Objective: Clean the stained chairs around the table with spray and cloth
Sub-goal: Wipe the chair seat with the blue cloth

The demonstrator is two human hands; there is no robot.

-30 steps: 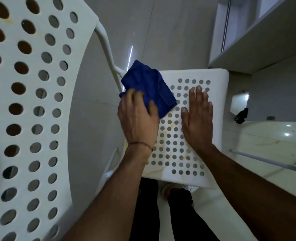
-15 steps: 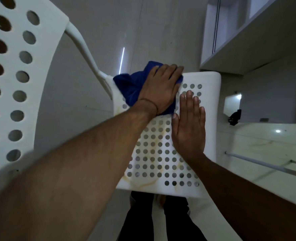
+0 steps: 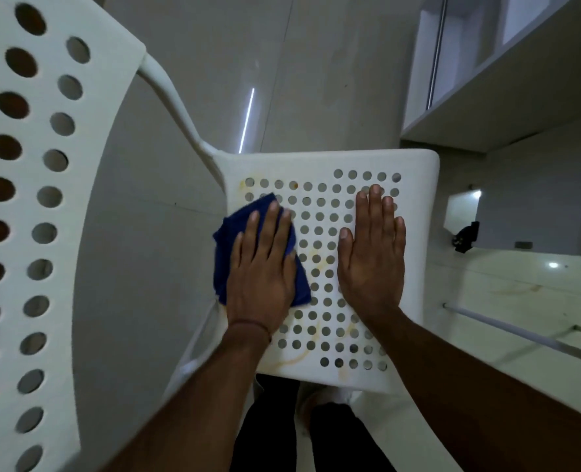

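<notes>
A white perforated chair seat [image 3: 415, 172] lies below me, with yellowish stains among its holes and along its near edge. My left hand [image 3: 262, 270] presses flat on a blue cloth [image 3: 222, 264] at the seat's left side, fingers straight. My right hand [image 3: 372, 257] lies flat on the seat's right half, fingers straight and together, holding nothing. No spray bottle is in view.
The chair's white perforated backrest [image 3: 27, 233] fills the left of the view, joined to the seat by a white tube [image 3: 176, 100]. A glossy tiled floor [image 3: 316, 63] lies beyond. A white cabinet [image 3: 486, 80] stands at the upper right. A metal bar [image 3: 507, 328] runs at the right.
My left hand has slid the blue cloth from the seat's far left corner back toward me along the left side. My right hand has stayed flat on the seat.
</notes>
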